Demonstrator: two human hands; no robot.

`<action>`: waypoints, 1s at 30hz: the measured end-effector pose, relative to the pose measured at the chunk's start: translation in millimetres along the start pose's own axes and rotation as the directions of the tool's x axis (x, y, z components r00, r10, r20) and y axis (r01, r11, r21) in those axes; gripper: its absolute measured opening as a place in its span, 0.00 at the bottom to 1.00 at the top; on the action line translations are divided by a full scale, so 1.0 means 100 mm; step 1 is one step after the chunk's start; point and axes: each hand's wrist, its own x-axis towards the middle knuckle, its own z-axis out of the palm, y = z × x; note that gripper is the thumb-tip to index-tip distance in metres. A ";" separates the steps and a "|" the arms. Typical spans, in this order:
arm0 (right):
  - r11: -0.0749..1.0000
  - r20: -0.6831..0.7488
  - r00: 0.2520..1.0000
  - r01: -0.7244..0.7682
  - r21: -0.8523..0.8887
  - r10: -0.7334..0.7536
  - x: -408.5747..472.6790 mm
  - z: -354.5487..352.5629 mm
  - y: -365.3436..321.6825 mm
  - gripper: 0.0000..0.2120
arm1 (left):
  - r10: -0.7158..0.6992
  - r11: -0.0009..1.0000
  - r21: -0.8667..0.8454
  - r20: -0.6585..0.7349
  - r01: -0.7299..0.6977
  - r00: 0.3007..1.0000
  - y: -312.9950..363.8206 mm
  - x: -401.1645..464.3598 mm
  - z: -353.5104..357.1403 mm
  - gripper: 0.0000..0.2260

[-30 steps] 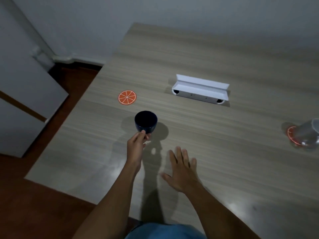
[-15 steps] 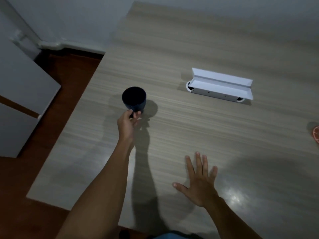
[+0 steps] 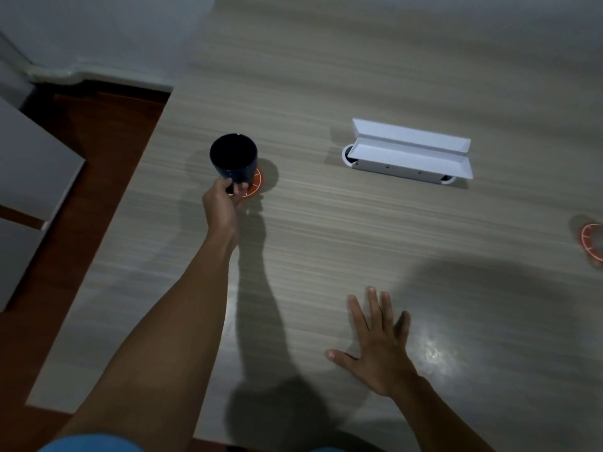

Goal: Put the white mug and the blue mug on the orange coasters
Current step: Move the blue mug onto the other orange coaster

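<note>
My left hand [image 3: 220, 207] grips the handle of the dark blue mug [image 3: 233, 159], upright over the left orange coaster [image 3: 255, 187]; only the coaster's near right edge shows past the mug. I cannot tell whether the mug touches it. My right hand [image 3: 378, 345] lies flat on the table with fingers spread, holding nothing. A second orange coaster [image 3: 590, 244] sits at the right frame edge, with a pale blur on it that is cut off by the edge.
A white open cable box [image 3: 411, 156] is set into the wooden table [image 3: 326, 239] behind and right of the mug. The table's left edge runs close to the mug, with dark floor [image 3: 98, 132] and a grey cabinet [image 3: 29, 177] beyond.
My left hand has carried the blue mug forward and left over the orange coaster. My right hand stays flat on the table. The view has shifted left, pushing the right coaster to the edge.
</note>
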 end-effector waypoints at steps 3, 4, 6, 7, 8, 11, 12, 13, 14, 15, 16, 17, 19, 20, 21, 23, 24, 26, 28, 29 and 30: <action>1.000 -0.002 1.000 0.000 0.001 0.000 0.00 0.00 0.01 0.52 | 0.018 1.000 0.018 0.023 -0.018 1.000 -0.02 0.06 0.03 0.13; 1.000 0.001 1.000 0.001 0.004 -0.001 0.01 0.00 0.01 0.52 | 0.019 0.999 0.026 0.026 -0.020 0.999 -0.03 0.07 0.04 0.13; 1.000 0.009 1.000 0.001 0.010 -0.001 0.01 0.01 0.02 0.52 | 0.014 0.999 0.035 0.021 -0.015 1.000 -0.05 0.09 0.05 0.12; 1.000 0.012 1.000 0.001 0.012 -0.001 0.02 0.01 0.02 0.52 | 0.010 0.999 0.039 0.013 -0.010 1.000 -0.05 0.09 0.05 0.12; 1.000 0.014 1.000 0.001 0.013 -0.001 0.02 0.01 0.03 0.52 | 0.006 0.999 0.044 0.004 -0.006 1.000 -0.06 0.10 0.05 0.12; 1.000 0.013 1.000 0.002 0.022 -0.003 0.02 0.01 0.03 0.52 | 0.004 0.998 0.055 -0.011 -0.003 1.000 -0.08 0.10 0.04 0.12; 1.000 0.014 1.000 0.002 0.023 -0.003 0.02 0.01 0.03 0.52 | 0.008 0.998 0.056 -0.014 -0.007 1.000 -0.08 0.10 0.04 0.12; 1.000 0.017 1.000 0.003 0.022 -0.003 0.02 0.01 0.03 0.52 | 0.011 0.998 0.054 -0.018 -0.010 1.000 -0.07 0.09 0.04 0.13; 1.000 0.019 1.000 0.003 0.020 -0.004 0.02 0.01 0.03 0.52 | 0.012 0.999 0.052 -0.023 -0.011 1.000 -0.07 0.08 0.04 0.13; 1.000 0.022 1.000 0.004 0.021 -0.005 0.02 0.01 0.03 0.52 | 0.011 0.999 0.049 -0.025 -0.010 1.000 -0.06 0.07 0.04 0.13; 1.000 0.023 1.000 0.006 0.023 -0.007 0.02 0.01 0.03 0.52 | 0.009 0.999 0.048 -0.027 -0.008 1.000 -0.07 0.07 0.04 0.13; 1.000 0.022 1.000 0.006 0.028 -0.007 0.02 0.01 0.03 0.52 | 0.005 0.999 0.050 -0.026 -0.004 1.000 -0.07 0.07 0.04 0.13; 0.999 0.016 1.000 0.009 0.033 -0.009 0.01 0.00 0.02 0.52 | -0.004 0.998 0.057 -0.021 0.006 1.000 -0.07 0.05 0.05 0.12; 0.999 0.012 1.000 0.011 0.031 -0.012 0.01 0.00 0.03 0.52 | -0.005 0.998 0.063 -0.021 0.007 1.000 -0.07 0.05 0.05 0.12; 0.999 0.010 1.000 0.012 0.032 -0.013 0.01 0.00 0.03 0.52 | -0.006 0.998 0.066 -0.016 0.007 1.000 -0.07 0.05 0.05 0.12; 0.999 0.012 1.000 0.017 0.037 -0.017 0.01 0.00 0.03 0.52 | -0.019 0.997 0.069 -0.004 0.019 1.000 -0.09 0.02 0.03 0.12; 0.999 0.005 1.000 0.017 0.039 -0.017 0.01 0.00 0.03 0.52 | -0.029 0.997 0.076 0.004 0.029 1.000 -0.11 0.01 0.02 0.12; 0.999 0.006 1.000 0.017 0.038 -0.017 0.00 0.00 0.02 0.52 | -0.053 0.994 0.092 0.007 0.053 0.999 -0.12 -0.02 -0.01 0.10; 0.999 0.011 1.000 0.025 0.046 -0.025 0.00 -0.01 0.03 0.52 | -0.050 0.993 0.110 0.027 0.047 0.998 -0.11 -0.05 -0.04 0.07; 0.998 0.020 0.999 0.027 0.049 -0.028 0.00 -0.02 0.03 0.52 | -0.041 0.993 0.115 0.043 0.035 0.998 -0.12 -0.09 -0.05 0.06; 0.999 0.026 0.999 0.026 0.046 -0.028 0.00 -0.03 0.04 0.52 | -0.031 0.993 0.114 0.054 0.025 0.998 -0.12 -0.14 -0.05 0.05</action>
